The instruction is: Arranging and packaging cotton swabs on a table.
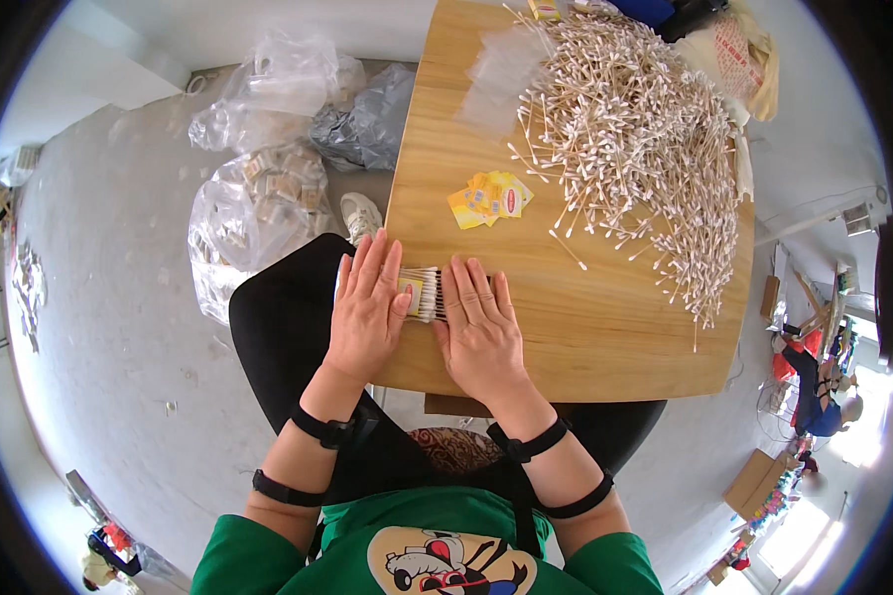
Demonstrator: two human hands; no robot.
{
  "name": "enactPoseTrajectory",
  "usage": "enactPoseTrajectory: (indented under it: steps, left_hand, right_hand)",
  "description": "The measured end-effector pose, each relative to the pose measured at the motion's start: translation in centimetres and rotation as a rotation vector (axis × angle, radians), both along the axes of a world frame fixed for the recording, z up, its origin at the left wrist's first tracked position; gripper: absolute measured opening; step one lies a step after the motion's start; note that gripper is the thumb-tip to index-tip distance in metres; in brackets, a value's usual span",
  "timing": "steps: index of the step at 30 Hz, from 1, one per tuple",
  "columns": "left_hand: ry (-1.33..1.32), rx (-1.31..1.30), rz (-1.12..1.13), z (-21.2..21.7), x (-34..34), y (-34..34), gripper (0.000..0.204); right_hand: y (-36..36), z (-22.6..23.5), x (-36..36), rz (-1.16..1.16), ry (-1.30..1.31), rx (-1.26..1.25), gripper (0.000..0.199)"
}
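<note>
A small pack of cotton swabs (427,295) with a yellow card (412,295) lies at the near left edge of the wooden table (585,327). On its left side rests my left hand (365,312), fingers stretched out flat, thumb tip by the card. My right hand (481,327) lies flat along the pack's right side, its fingers straight and pointing away from me. Both palms face down, so the pack's two ends are partly covered. Farther up the table lie several loose yellow cards (489,198).
A big heap of loose cotton swabs (645,149) covers the table's far right. Clear plastic bags (506,79) lie beside it. Left of the table, a clear sack of small packs (258,213) and a grey plastic bag (367,114) stand on the floor. Other people are at far right.
</note>
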State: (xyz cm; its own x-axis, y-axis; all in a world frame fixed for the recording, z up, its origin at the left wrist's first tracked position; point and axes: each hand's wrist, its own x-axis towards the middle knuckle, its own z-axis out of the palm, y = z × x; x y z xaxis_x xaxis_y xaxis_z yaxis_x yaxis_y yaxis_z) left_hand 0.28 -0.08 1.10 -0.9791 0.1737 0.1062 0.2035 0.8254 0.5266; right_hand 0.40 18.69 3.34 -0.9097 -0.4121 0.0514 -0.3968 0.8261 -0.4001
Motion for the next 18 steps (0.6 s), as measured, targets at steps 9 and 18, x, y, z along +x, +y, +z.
enactPoseTrajectory:
  steps: [9,18]
  left_hand:
    - [-0.015,0.104,-0.01,-0.8,0.0,-0.1,0.051]
    - [0.006,0.136,0.0,-1.3,-0.1,-0.1,0.052]
  right_hand:
    - [0.4,-0.3,0.7,-0.027,0.04,0.137,0.054]
    - [0.6,-0.4,0.7,-0.035,0.04,0.041,0.056]
